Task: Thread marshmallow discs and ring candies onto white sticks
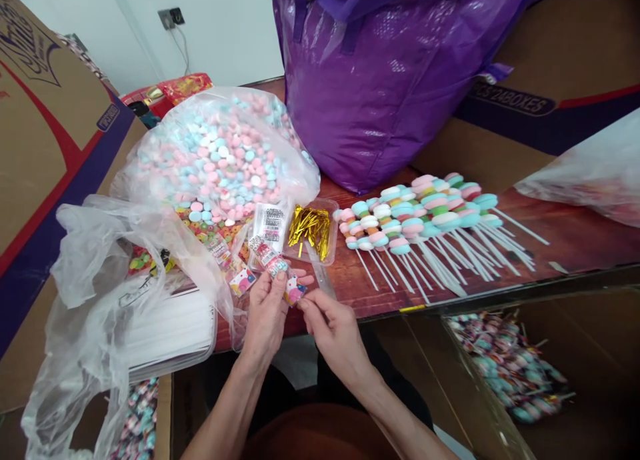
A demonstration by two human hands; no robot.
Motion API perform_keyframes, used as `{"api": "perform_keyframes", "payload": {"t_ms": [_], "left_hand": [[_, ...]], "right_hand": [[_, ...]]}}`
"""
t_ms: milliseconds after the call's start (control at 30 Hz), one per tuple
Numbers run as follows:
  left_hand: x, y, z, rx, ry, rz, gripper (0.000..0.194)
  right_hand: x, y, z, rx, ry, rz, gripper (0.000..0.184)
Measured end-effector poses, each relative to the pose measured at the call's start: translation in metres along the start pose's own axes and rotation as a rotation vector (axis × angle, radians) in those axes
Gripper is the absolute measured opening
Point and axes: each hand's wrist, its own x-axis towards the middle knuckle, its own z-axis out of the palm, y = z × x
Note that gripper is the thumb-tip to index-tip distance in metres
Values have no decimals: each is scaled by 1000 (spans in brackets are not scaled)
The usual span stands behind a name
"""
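Low over the table's front edge, my left hand is closed on a small printed plastic wrapper, clear in part with a colourful bottom. My right hand pinches the wrapper's lower corner between thumb and forefinger. Just beyond my hands stands a clear tray of gold twist ties, beside a stack of labelled wrappers. Over to the right, marshmallow skewers lie in a row, their white sticks pointing toward me.
A big clear bag of pink, blue and white marshmallows sits back left. White sticks fill a container at the left. Behind stands a purple bag. An open carton below right holds finished-looking wrapped skewers.
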Motion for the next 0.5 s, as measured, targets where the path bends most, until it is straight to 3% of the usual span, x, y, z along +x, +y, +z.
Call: {"api": "perform_keyframes", "payload": {"t_ms": [233,367,433,500], "left_hand": [[0,13,-5,-36,-20,-38,30],[-5,19,2,-33,-38,36,30],[-6,26,3,-69,-72,8,29],[-5,32,2,-132,-58,16,25]], "right_hand": [[12,-7,2,188,-42,54,17],[22,-14,6,278,-110,134,27],[27,-20,5,236,-195,154,35],[34,-27,-1,3,-271,64,34]]}}
